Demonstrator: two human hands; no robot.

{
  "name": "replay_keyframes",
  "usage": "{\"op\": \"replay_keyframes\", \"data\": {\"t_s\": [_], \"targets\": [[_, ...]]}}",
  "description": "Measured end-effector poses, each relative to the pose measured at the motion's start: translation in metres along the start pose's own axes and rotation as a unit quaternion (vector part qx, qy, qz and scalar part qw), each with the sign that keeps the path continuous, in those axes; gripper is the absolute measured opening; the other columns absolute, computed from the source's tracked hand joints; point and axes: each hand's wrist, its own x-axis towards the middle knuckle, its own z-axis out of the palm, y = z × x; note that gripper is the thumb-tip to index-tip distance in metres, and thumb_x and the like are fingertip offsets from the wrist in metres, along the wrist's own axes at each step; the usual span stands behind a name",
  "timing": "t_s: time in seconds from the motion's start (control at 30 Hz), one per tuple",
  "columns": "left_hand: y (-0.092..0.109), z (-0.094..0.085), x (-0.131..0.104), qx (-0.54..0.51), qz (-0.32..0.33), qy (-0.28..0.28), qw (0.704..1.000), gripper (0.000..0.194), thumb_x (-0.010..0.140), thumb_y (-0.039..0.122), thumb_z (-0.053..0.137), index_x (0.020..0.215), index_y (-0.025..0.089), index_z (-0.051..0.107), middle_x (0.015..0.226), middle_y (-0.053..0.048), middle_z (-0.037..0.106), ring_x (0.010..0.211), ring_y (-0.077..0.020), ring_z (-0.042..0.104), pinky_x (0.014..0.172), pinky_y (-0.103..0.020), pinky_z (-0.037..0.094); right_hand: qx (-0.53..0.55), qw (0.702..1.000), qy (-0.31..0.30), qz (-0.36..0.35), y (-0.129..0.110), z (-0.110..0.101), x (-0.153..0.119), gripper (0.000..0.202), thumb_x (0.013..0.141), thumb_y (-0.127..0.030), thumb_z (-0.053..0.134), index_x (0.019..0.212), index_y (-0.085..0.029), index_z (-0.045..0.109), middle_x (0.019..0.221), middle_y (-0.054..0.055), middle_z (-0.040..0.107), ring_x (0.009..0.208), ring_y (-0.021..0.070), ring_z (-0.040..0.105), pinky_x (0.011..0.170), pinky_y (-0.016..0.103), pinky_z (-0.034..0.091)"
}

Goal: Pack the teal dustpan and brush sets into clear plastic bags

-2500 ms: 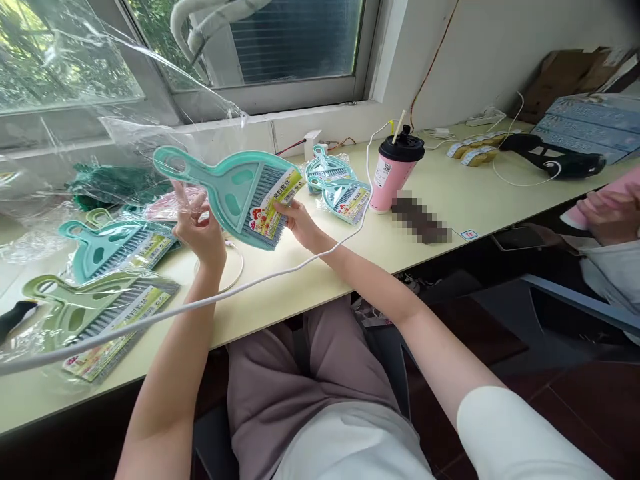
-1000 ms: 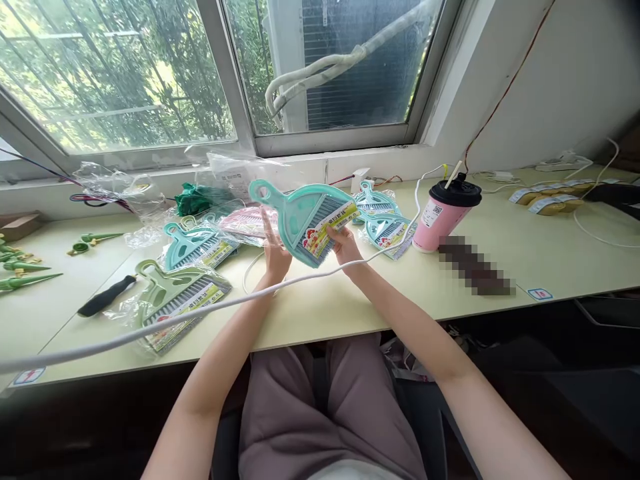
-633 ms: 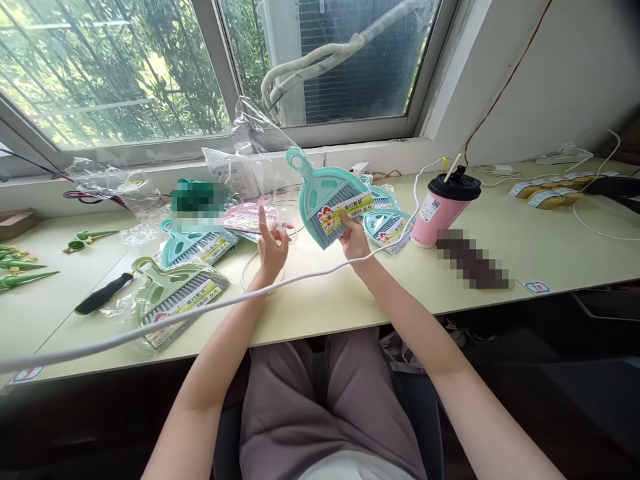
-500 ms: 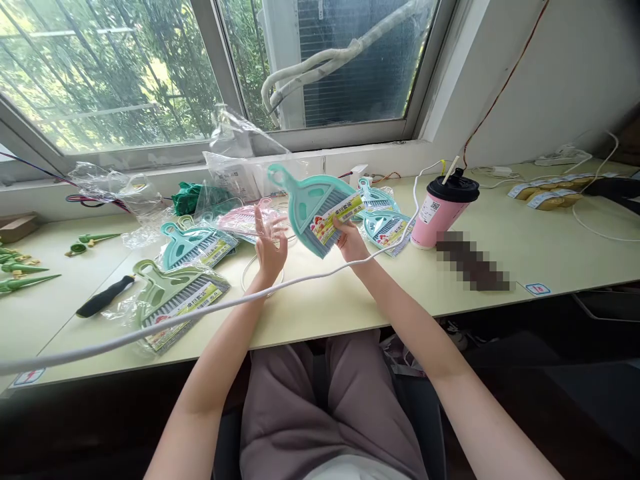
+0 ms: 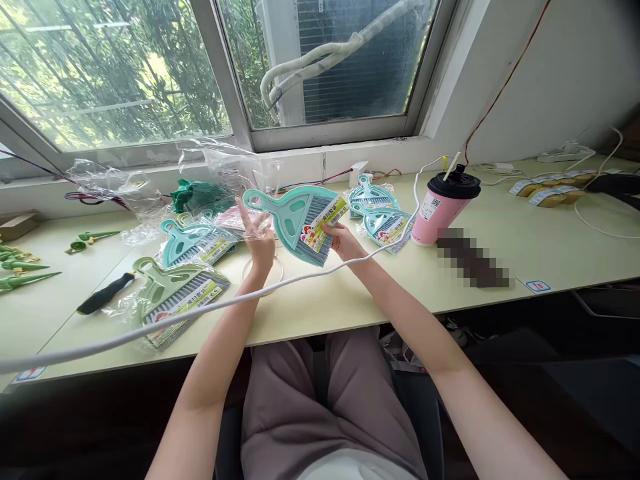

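Note:
My right hand (image 5: 345, 241) pinches the lower right edge of a teal dustpan (image 5: 290, 212) with a grey-bristled brush and a printed label (image 5: 325, 223). This set is held up over the table, its handle pointing left. My left hand (image 5: 260, 243) is raised left of it, below the handle, with its fingers apart. Clear plastic film (image 5: 225, 163) is bunched behind and around those fingers; whether they touch it I cannot tell. A wrapped green set (image 5: 175, 293) and a wrapped teal set (image 5: 193, 245) lie at the left. Behind my left hand is a pink set (image 5: 233, 219), partly hidden.
Two teal sets (image 5: 383, 223) lie right of centre, beside a pink cup (image 5: 443, 210) with a black lid. A white cable (image 5: 300, 280) crosses the foreground. At the left are a black-handled tool (image 5: 105, 295) and green pointed pieces (image 5: 27, 280). A window (image 5: 120, 73) stands behind.
The held teal dustpan has moved left and slightly down, its handle swinging lower. My left hand has shifted slightly left, and the clear film behind it has dropped and spread left.

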Motion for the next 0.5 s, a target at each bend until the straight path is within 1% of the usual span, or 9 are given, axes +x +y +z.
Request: {"op": "replay_keyframes", "data": {"t_s": [0.03,0.1,0.17,0.23,0.3,0.33,0.4,0.47,0.5], "targets": [[0.0,-0.001,0.0,0.006,0.015,0.001,1.0,0.094,0.082,0.01,0.055,0.159,0.031,0.005,0.139,-0.01,0.059,0.12,-0.0233,0.063,0.094,-0.037,0.057,0.009,1.0,0.005,-0.011,0.001,0.001,0.0,0.027,0.066,-0.027,0.083,0.088,-0.02,0.069,0.092,0.003,0.077,0.094,0.0231,0.072,0.08,0.034,0.06],[-0.001,-0.001,-0.002,0.01,0.048,-0.016,0.999,0.087,0.084,0.011,0.053,0.158,0.031,0.011,0.138,-0.011,0.06,0.123,-0.0246,0.061,0.098,-0.04,0.055,0.032,0.999,0.02,-0.038,0.003,0.002,0.0,0.031,0.062,-0.029,0.085,0.087,-0.021,0.068,0.091,0.002,0.077,0.095,0.0234,0.072,0.078,0.034,0.061],[-0.002,0.001,-0.004,0.004,0.082,-0.05,0.995,0.085,0.087,0.013,0.05,0.158,0.034,0.009,0.146,-0.01,0.053,0.129,-0.0248,0.057,0.103,-0.044,0.052,0.053,0.996,0.033,-0.065,0.005,0.001,0.001,0.035,0.062,-0.033,0.086,0.089,-0.022,0.067,0.092,0.001,0.077,0.097,0.0235,0.072,0.078,0.034,0.061],[-0.002,0.005,-0.006,0.003,0.103,-0.095,0.99,0.087,0.089,0.017,0.05,0.158,0.038,0.002,0.155,-0.009,0.043,0.136,-0.0252,0.05,0.104,-0.046,0.052,0.063,0.994,0.042,-0.083,0.005,-0.002,0.002,0.036,0.063,-0.035,0.085,0.091,-0.023,0.066,0.095,0.001,0.077,0.1,0.0233,0.071,0.08,0.034,0.061],[-0.001,0.008,-0.007,0.013,0.114,-0.131,0.985,0.094,0.09,0.026,0.057,0.156,0.04,-0.009,0.161,-0.01,0.031,0.142,-0.0274,0.043,0.102,-0.047,0.053,0.065,0.993,0.048,-0.091,0.004,-0.004,0.004,0.036,0.064,-0.036,0.084,0.092,-0.024,0.065,0.097,0.0,0.076,0.104,0.023,0.071,0.081,0.034,0.061],[-0.001,0.008,-0.007,0.017,0.122,-0.144,0.982,0.101,0.088,0.033,0.062,0.155,0.041,-0.014,0.164,-0.011,0.023,0.144,-0.0289,0.04,0.103,-0.047,0.052,0.064,0.992,0.046,-0.093,0.003,-0.005,0.004,0.036,0.064,-0.036,0.084,0.092,-0.024,0.065,0.097,0.001,0.076,0.105,0.0229,0.07,0.082,0.034,0.061],[-0.003,0.008,-0.005,0.026,0.144,-0.163,0.976,0.119,0.081,0.047,0.072,0.152,0.04,-0.023,0.167,-0.014,0.011,0.146,-0.0318,0.035,0.108,-0.05,0.048,0.061,0.993,0.033,-0.092,0.001,-0.006,0.004,0.036,0.064,-0.036,0.084,0.091,-0.023,0.065,0.098,0.001,0.076,0.105,0.0232,0.07,0.082,0.033,0.061],[-0.009,0.005,-0.001,0.051,0.178,-0.185,0.965,0.133,0.071,0.057,0.078,0.151,0.035,-0.027,0.166,-0.018,0.003,0.148,-0.0347,0.031,0.113,-0.054,0.041,0.059,0.994,0.016,-0.086,0.0,-0.005,0.003,0.038,0.062,-0.037,0.085,0.091,-0.023,0.066,0.097,0.002,0.076,0.102,0.0234,0.071,0.08,0.033,0.061],[-0.014,0.002,0.002,0.075,0.196,-0.199,0.957,0.137,0.067,0.059,0.079,0.153,0.032,-0.024,0.166,-0.021,0.002,0.149,-0.0364,0.028,0.116,-0.055,0.037,0.057,0.995,0.009,-0.082,0.0,-0.004,0.002,0.039,0.061,-0.037,0.086,0.091,-0.023,0.067,0.096,0.002,0.077,0.1,0.0233,0.071,0.08,0.033,0.061]]}}
